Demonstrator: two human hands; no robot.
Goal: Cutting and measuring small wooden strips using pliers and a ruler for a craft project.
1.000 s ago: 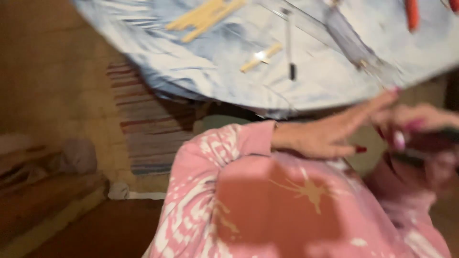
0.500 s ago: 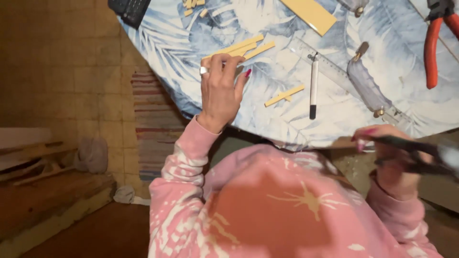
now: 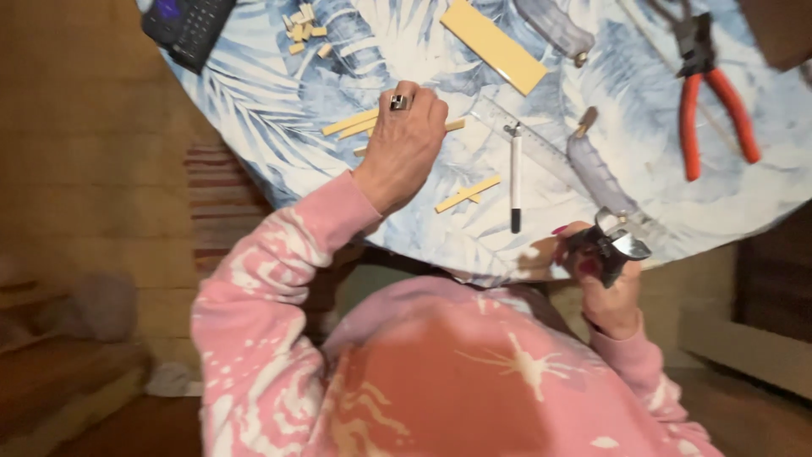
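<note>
My left hand (image 3: 404,144), with a ring on one finger, rests fingers curled on a group of thin wooden strips (image 3: 351,124) lying on the round table with a blue leaf-pattern cloth (image 3: 279,144). Whether it grips a strip is hidden under the fingers. My right hand (image 3: 602,279) is at the table's near edge, closed around the dark handles of metal cutting pliers (image 3: 622,241). Another wooden strip (image 3: 468,193) and a black-and-white pen (image 3: 515,178) lie between the hands.
A clear ruler (image 3: 541,144), a wide pale wooden slat (image 3: 493,46), red-handled pliers (image 3: 709,101), small cut wood pieces (image 3: 303,30) and a black remote (image 3: 188,25) lie further out on the table. A striped rug (image 3: 222,203) and wooden floor are below.
My left hand has slid onto the wooden strips and curled its fingers over them. My right hand has lifted the pliers up to the table's near edge.
</note>
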